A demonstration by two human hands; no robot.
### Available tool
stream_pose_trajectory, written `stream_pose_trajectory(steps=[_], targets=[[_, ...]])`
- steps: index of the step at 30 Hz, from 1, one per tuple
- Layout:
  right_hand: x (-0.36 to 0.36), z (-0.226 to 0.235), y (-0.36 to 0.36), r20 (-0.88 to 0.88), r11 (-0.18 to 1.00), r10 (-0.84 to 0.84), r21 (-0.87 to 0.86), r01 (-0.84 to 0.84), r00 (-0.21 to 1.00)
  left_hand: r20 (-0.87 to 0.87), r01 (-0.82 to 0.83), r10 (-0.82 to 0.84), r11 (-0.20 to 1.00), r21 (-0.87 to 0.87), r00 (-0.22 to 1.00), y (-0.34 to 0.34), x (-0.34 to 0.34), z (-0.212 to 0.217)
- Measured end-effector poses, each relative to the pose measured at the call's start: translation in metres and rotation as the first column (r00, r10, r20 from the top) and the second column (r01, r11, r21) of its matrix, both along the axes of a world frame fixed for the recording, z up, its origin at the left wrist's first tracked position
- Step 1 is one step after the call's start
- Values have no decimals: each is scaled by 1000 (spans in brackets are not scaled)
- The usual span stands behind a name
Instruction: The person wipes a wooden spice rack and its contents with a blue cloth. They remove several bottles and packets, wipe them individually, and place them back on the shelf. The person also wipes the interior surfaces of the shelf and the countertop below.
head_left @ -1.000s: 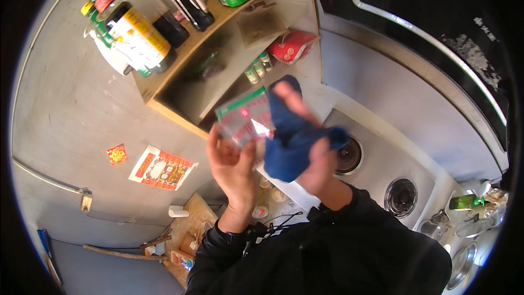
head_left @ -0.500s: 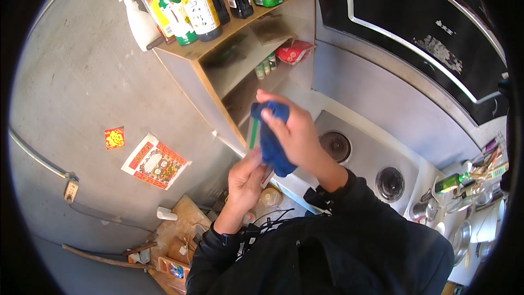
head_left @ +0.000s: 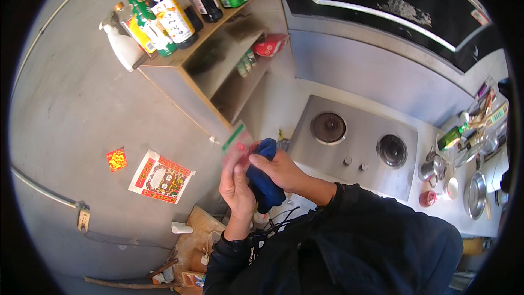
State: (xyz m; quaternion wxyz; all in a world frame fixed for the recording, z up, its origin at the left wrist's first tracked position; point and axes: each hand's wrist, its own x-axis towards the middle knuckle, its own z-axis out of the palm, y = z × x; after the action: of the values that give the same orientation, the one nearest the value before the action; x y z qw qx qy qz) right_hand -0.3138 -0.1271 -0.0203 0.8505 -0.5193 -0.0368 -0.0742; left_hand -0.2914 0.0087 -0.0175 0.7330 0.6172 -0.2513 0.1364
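One clear pouch point(head_left: 236, 147) is gripped by the left hand point(head_left: 236, 188), one blue cloth point(head_left: 264, 177) by the right hand point(head_left: 279, 168); two burners are seen on the steel hob point(head_left: 357, 150), against grey walls.

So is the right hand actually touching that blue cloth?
Touching. The head view shows the right hand with fingers wrapped over the blue cloth, no gap between them.

Wooden shelf point(head_left: 180, 84) with bottles point(head_left: 164, 16), 2-burner steel stove point(head_left: 360, 147), metal pots point(head_left: 475, 194)

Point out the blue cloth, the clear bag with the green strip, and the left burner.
blue cloth point(head_left: 265, 183), head view, middle of the fold.
clear bag point(head_left: 237, 143), head view, upper part below the green strip.
left burner point(head_left: 328, 128), head view, centre ring.
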Motion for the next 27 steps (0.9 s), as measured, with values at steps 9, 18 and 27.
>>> stream_pose_trajectory(steps=[9,18,27], targets=[[-17,-9,-51,6,875,-313,-388,290,950,-138,113,-68,931,347,988,8,-2,-4],[6,-33,-110,-142,910,-358,-274,311,923,-251,165,-65,900,404,966,-39,22,-28],[37,-56,-226,-349,832,-484,100,546,802,-453,-106,115,993,46,884,-103,118,-34]])
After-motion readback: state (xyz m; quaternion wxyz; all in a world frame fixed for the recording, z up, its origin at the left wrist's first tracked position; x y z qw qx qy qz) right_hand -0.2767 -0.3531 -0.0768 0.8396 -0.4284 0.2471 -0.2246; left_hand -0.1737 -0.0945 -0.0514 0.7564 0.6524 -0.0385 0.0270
